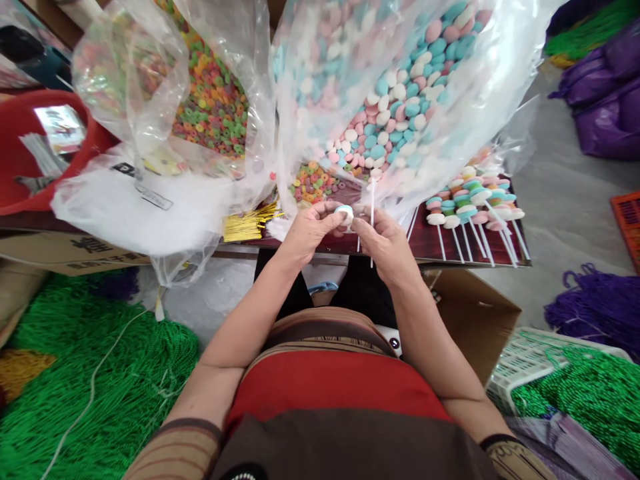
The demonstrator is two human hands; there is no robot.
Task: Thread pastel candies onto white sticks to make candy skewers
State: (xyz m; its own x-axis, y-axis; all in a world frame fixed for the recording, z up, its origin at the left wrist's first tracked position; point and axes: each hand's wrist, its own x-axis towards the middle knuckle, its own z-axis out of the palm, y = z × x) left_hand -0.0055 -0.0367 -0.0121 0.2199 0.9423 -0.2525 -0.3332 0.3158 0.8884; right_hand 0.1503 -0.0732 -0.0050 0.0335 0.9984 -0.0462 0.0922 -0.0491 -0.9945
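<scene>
My left hand (pixel 311 232) is closed, pinching a small stack of round white and pale-blue marshmallows (pixel 344 212) at the table's front edge. Close beside it, my right hand (pixel 389 245) grips a thin white stick (pixel 373 200) that stands nearly upright, and its fingertips meet the marshmallows. Whether the stack has a stick through it is hidden by the fingers. Just beyond my hands lies a pile of coloured ring candies (pixel 315 183). A large clear bag (pixel 480 87) of pink, white and blue marshmallows leans behind them.
Finished-looking candy skewers (pixel 470 200) lie at the table's right end. Left are a bag of ring candies (pixel 210 100), yellow twist ties (pixel 247 223) and a red basin (pixel 93 143). Below stand an open cardboard box (pixel 470 320) and a white crate (pixel 505 380); green cords (pixel 125 373) cover the left floor.
</scene>
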